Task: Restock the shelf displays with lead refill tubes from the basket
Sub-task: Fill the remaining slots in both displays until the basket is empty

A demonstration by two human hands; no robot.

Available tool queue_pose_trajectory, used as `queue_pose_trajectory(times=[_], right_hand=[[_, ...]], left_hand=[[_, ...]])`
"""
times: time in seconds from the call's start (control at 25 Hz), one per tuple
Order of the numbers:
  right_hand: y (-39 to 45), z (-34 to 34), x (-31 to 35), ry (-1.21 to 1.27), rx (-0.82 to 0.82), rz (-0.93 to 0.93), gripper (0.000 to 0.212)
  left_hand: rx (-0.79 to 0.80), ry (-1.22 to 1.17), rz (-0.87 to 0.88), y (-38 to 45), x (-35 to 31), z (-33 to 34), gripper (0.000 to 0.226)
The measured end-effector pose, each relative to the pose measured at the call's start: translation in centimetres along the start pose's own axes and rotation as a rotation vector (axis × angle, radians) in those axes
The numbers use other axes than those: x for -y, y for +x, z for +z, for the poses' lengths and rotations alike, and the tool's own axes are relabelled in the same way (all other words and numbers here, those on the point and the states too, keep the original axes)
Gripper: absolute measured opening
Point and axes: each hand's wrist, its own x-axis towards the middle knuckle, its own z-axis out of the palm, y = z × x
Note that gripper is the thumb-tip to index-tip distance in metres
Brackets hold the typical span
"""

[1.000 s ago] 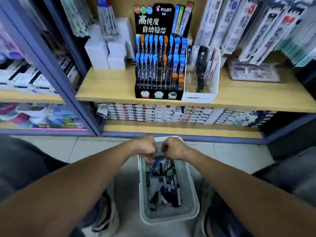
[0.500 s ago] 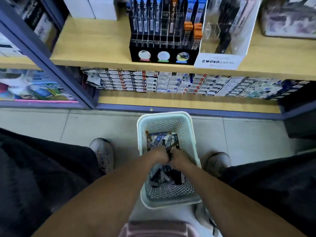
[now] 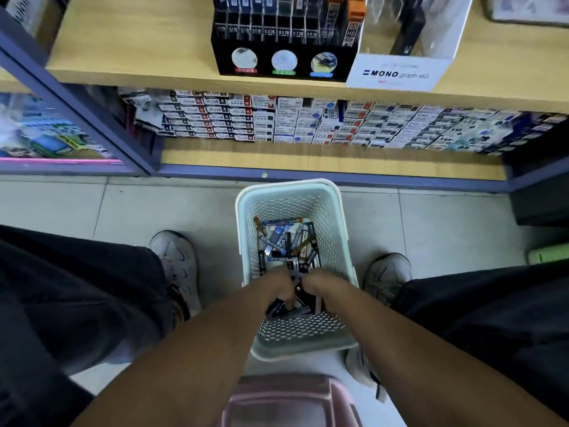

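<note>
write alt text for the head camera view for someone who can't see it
Both hands, left hand and right hand, reach into a pale basket of lead refill tubes on the floor, below a shelf display.

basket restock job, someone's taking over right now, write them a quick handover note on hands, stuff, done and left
Left hand: down in the basket, fingers curled among the lead refill tubes; whether it has one gripped is hidden.
Right hand: same, beside the left, grip not visible.
The basket stands on the floor between the feet, many tubes loose inside.
Black display and MONO display sit on the upper shelf.
Done: nothing lifted out at this moment.
Left: pick tubes, sort them, slot them into the displays.
</note>
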Motion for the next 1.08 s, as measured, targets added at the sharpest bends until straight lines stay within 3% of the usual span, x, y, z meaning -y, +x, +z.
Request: queue_pose_trajectory(times=[0.2, 0.44, 0.6, 0.76, 1.08], right_hand=[[-0.8, 0.1, -0.6, 0.196, 0.042, 0.049, 0.042], [1.8, 1.7, -1.6, 0.458, 0.115, 0.007, 0.072], [3.1, 2.2, -2.0, 0.597, 0.097, 0.053, 0.073], [4.1, 2.4, -1.8, 0.527, 0.082, 0.059, 0.082], [3.0, 2.1, -1.6, 0.645, 0.005, 0.115, 0.034]], left_hand=[[-0.057, -0.064, -0.013, 0.9, 0.5, 1.9, 0.076], [-0.084, -0.215, -0.024, 1.5, 0.8, 2.3, 0.053], [-0.086, -0.358, -0.032, 1.6, 0.4, 2.3, 0.037], [-0.111, -0.583, -0.088, 1.7, 0.1, 2.1, 0.032], [-0.146, -0.870, -0.151, 0.5, -0.4, 2.0, 0.028]])
